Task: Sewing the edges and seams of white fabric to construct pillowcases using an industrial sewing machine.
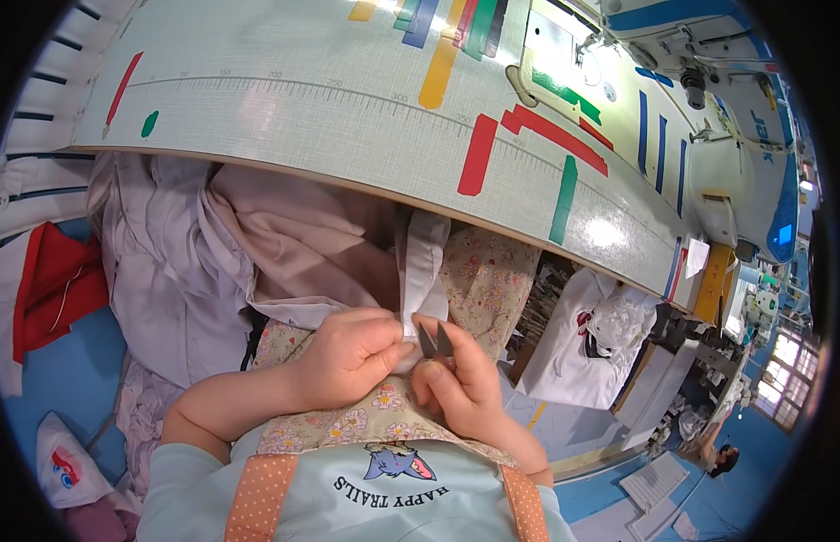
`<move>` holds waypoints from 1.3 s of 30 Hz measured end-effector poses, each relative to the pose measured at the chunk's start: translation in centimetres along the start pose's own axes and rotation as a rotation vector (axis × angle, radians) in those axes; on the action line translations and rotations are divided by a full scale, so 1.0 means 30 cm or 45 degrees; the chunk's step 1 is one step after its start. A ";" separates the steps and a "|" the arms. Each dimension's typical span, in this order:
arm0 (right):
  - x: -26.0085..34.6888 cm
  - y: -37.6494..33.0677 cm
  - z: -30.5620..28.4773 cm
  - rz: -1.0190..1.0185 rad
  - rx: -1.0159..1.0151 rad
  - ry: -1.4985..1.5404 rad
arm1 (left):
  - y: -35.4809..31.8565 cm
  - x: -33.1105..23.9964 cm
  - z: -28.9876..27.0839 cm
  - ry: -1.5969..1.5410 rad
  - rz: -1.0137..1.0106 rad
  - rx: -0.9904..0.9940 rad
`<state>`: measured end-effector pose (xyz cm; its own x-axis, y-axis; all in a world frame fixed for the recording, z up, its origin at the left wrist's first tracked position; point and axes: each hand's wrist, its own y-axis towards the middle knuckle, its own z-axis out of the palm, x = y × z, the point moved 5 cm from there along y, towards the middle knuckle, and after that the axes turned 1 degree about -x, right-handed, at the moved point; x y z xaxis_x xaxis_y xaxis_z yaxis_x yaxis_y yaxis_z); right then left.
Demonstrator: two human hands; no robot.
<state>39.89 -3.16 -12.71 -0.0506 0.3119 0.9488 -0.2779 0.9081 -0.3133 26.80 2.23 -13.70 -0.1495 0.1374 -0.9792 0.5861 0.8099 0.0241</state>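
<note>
My left hand (pixel 350 354) pinches the edge of a pale lilac-white fabric piece (pixel 423 262) that hangs down from under the table edge into my lap. In my right hand (pixel 461 384) is a small pair of thread snips (pixel 435 341), its dark blades open and pointing up at the fabric edge beside my left thumb. Both hands rest over a floral apron (pixel 479 271) on my lap.
A sewing table (pixel 330 99) with coloured tape strips and a ruler scale spans the top. A white and blue sewing machine (pixel 736 135) stands at the right. A heap of pale fabric (pixel 194 262) lies at my left, with red cloth (pixel 54 280) beside it. White bundles (pixel 592 348) sit at the right.
</note>
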 end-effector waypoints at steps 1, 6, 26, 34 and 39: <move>-0.003 -0.003 -0.007 0.097 -0.019 0.111 | -0.004 0.009 0.001 -0.001 -0.061 0.007; -0.012 -0.021 -0.017 0.212 0.058 0.344 | -0.006 0.020 -0.007 -0.048 -0.175 0.021; 0.013 -0.012 -0.006 0.227 0.102 0.331 | -0.001 0.003 -0.019 -0.042 -0.088 -0.043; 0.005 0.002 0.002 -0.051 -0.029 -0.030 | -0.005 0.005 -0.020 -0.061 -0.101 -0.059; 0.032 0.014 -0.003 -0.220 -0.125 -0.335 | -0.003 0.006 -0.023 -0.108 -0.155 -0.064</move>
<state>39.82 -2.46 -11.94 -0.2603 0.0792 0.9623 -0.2108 0.9679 -0.1367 26.18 2.56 -13.74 -0.1478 -0.0103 -0.9890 0.5271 0.8453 -0.0876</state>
